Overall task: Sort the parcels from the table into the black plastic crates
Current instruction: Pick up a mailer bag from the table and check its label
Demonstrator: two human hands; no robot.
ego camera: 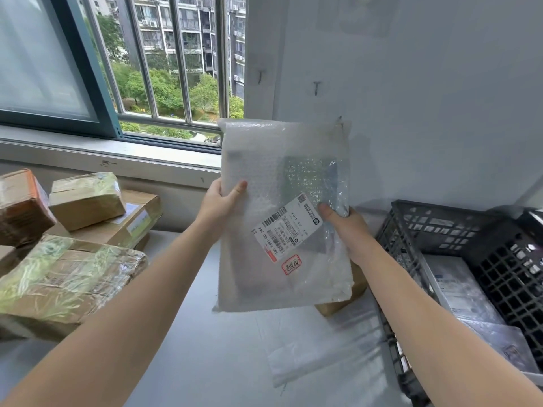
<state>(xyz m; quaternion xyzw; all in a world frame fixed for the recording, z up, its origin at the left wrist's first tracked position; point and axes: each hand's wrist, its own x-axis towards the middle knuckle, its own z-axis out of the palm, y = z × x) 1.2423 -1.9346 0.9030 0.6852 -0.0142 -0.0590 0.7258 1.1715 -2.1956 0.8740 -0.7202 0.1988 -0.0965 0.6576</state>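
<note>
- A flat bubble-wrap parcel (pixel 282 212) is held up above the table (pixel 205 348), near upright, in front of a pale wall and the corner of a barred window (pixel 164 57)
- The left hand (pixel 220 201) is closed on the parcel's left edge, the thumb laid across its front
- The right hand (pixel 343 224) is clamped on the right edge, just beside a tilted white shipping label (pixel 286 227) printed with barcodes; a small red-bordered sticker (pixel 291 264) is seen just below the label
- A black plastic crate (pixel 458 230) is seen to the right, with grey and clear plastic-wrapped parcels (pixel 464 292) already lying inside
- Taped cardboard boxes (pixel 73 245) are stacked on the table at left
- A brown box (pixel 340 304) is partly hidden behind the held parcel's lower right corner, and a flat white bag (pixel 317 345) lies on the table beneath it
</note>
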